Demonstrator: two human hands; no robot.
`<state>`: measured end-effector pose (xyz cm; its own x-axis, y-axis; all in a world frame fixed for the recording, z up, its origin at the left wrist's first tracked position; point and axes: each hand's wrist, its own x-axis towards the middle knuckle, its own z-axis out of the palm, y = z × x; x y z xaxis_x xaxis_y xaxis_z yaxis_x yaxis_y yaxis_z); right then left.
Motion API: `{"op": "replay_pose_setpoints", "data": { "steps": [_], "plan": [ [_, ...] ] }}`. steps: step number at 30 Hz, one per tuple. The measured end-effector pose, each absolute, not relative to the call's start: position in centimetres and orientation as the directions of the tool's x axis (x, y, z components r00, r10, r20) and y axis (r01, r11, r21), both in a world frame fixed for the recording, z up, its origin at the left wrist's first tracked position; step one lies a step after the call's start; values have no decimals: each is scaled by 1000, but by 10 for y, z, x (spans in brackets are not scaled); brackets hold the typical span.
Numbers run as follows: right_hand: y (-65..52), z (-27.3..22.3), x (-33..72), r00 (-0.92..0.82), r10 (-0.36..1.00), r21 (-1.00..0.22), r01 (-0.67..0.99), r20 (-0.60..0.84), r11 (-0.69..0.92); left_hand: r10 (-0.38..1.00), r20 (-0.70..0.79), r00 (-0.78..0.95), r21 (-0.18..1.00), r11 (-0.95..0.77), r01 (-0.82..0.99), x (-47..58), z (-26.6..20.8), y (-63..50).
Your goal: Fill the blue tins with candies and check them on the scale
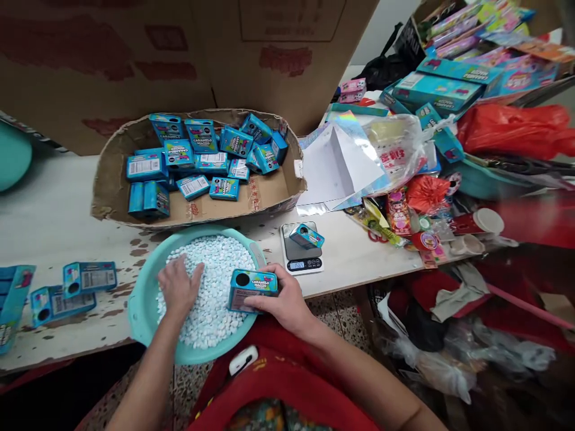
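Small, pale, rounded pieces (215, 305) with a smooth, pebbly look fill a round basin (135, 305) of turquoise plastic at the near edge of the bench (31, 233), whose white surface is worn and blotched brown. The left hand (179, 288) reaches into them, its thumb apart from the fingers; the fingertips are buried, so I cannot tell whether that grip has hold of any. The right hand (284, 302) has its grip closed on a windowed blue card box (252, 290), thumb on the near face, over the basin's right side.

Just beyond the basin, a long tray (287, 185) of rough-cut brown cardboard holds a loose heap of blue boxes (202, 136), some upright, some lying flat. To the right, a flat scale (291, 246) bears one tilted box (307, 236). At left, two more windowed boxes (90, 276) overlap.
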<state>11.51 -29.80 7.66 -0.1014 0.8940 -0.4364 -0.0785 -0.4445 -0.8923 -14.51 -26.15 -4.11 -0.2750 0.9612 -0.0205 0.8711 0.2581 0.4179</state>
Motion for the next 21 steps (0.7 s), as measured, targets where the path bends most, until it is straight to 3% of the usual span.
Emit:
{"op": "replay_pose_setpoints", "data": {
  "steps": [4, 7, 10, 12, 15, 17, 21],
  "plan": [
    [-307, 69, 109, -96, 880, -880, -67, -464, -471, 933, -156, -326, 389, 361, 848, -119, -51, -256],
    [-308, 64, 104, -80, 902, -904, -10, -425, -427, 875, -273, -400, 481, 485, 731, -101, -41, -257],
    [-303, 67, 102, -85, 935, -937, 98, -344, -335, 818, -378, -434, 747, 546, 379, -97, -29, -259],
    [-298, 70, 101, -97, 963, -953, 201, -250, -227, 788, -461, -407, 846, 529, 65, -98, -20, -261],
    [-291, 74, 98, -141, 985, -941, 337, -98, -46, 750, -598, -284, 788, 484, -381, -102, 0, -264],
    [-287, 75, 93, -184, 983, -907, 416, -8, 70, 746, -634, -206, 698, 436, -568, -104, 19, -265],
    [-283, 75, 74, -316, 945, -790, 557, 84, 256, 839, -508, -197, 688, 258, -678, -101, 62, -268]
  ]
}}
